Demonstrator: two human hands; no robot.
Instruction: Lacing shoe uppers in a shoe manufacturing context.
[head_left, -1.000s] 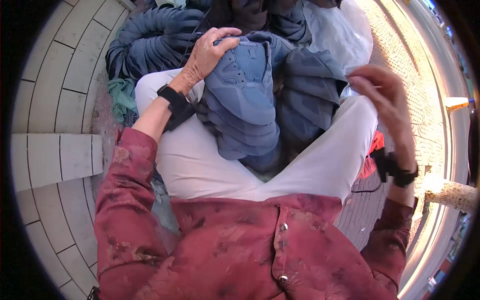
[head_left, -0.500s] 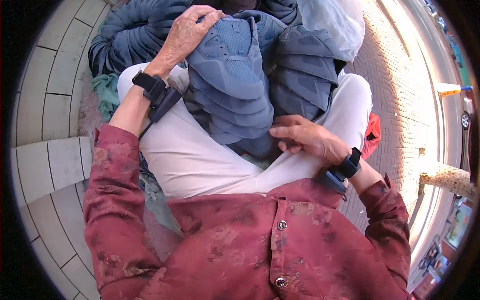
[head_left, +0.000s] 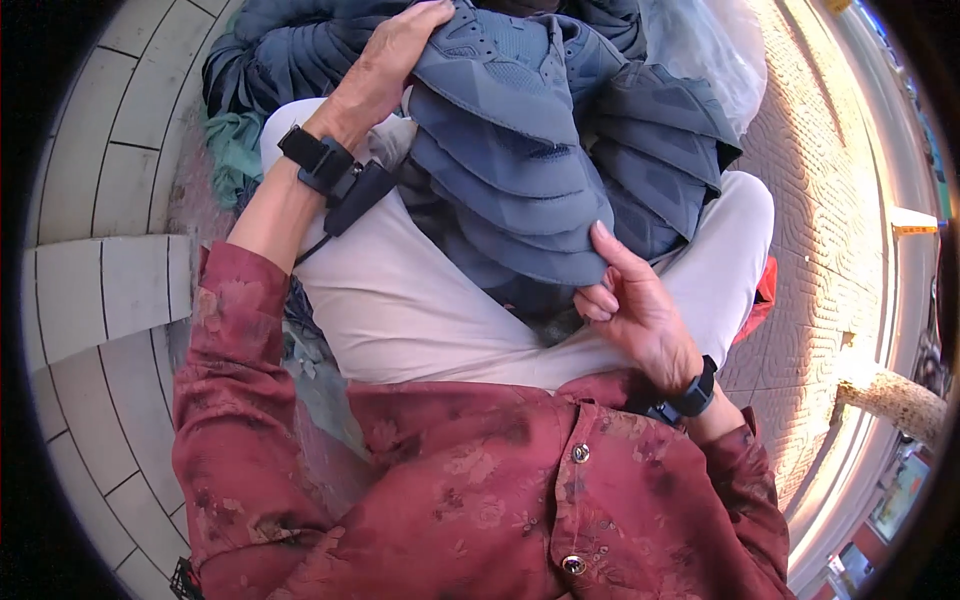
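Two hands (head_left: 380,80) (head_left: 648,318) hold blue-grey shoe uppers (head_left: 515,175), any lettering illegibly small.

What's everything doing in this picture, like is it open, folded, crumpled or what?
Middle stack: shoe uppers, overlapping, fanned out
Right stack: overlapping, fanned out
Left hand: against the middle stack's upper end; grip unclear
Right hand: pinching the middle stack's lower edge
Green cloth: crumpled
Plastic sheet: crumpled
Left strap: around the wrist
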